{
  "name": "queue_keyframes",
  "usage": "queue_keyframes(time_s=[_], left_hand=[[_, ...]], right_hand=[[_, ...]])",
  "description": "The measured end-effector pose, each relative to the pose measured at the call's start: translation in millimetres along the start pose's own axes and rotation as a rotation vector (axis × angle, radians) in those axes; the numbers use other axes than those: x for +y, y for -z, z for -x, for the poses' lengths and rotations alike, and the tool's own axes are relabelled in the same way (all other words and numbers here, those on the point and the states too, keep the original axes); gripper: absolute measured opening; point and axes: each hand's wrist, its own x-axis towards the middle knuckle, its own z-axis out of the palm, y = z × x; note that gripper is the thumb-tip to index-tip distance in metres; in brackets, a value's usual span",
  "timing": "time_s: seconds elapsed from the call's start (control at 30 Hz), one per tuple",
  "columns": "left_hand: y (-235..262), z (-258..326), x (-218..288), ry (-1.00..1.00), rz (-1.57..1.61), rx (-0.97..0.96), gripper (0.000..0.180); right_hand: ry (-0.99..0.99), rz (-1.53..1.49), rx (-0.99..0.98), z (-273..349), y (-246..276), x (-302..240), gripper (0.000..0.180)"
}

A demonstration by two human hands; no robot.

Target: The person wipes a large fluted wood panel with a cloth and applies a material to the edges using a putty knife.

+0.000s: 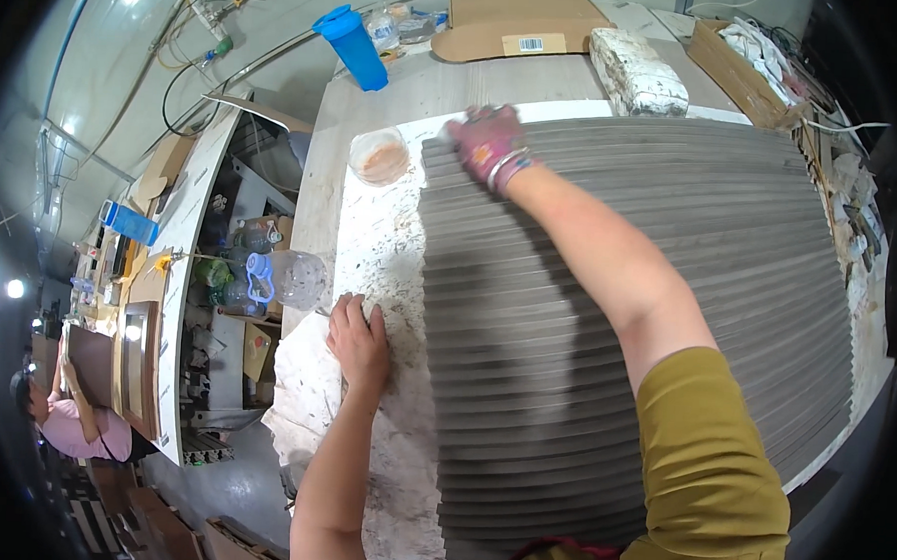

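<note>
Many long grey wood-look strips (pixel 610 247) lie side by side on a white, dark-smudged board (pixel 381 222). My right hand (pixel 489 147), in a pink and grey work glove, presses on the strips' far left end. Its fingers are curled, with something pale at their tips that I cannot make out. My bare left hand (pixel 360 344) rests on the board's left edge, fingers stretched out, beside a stained white cloth (pixel 304 379). A clear round tub (pixel 379 157) with pinkish-brown contents stands on the board's far left corner.
At the back are a blue bottle (pixel 353 51), a flat cardboard piece (pixel 525 23), a paint-smeared white block (pixel 638 73) and a cardboard box of rags (pixel 748 73). A large clear plastic jug (pixel 293 278) is left of the board. A co-worker (pixel 82 424) works at far left.
</note>
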Motion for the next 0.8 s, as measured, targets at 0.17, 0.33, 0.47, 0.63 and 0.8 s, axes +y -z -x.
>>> queue_keyframes(time_s=[0.17, 0.33, 0.47, 0.63, 0.8], left_hand=[[-7, 0, 4, 0.0, 0.03, -0.003, 0.033], [-1, 3, -3, 0.006, 0.028, 0.005, 0.032], [-2, 1, 11, -0.023, 0.015, -0.004, 0.034], [-10, -2, 3, -0.006, 0.029, -0.027, 0.035], [-9, -1, -4, -0.028, 0.044, -0.036, 0.034]], right_hand=[[-0.122, -0.138, 0.144, -15, -63, 9, 0.025], [-0.121, 0.079, 0.245, 31, -36, 39, 0.026], [-0.433, 0.108, 0.082, 68, 16, 147, 0.021], [-0.049, -0.216, 0.168, 48, -13, 37, 0.028], [-0.267, -0.033, -0.036, 65, 9, 90, 0.027]])
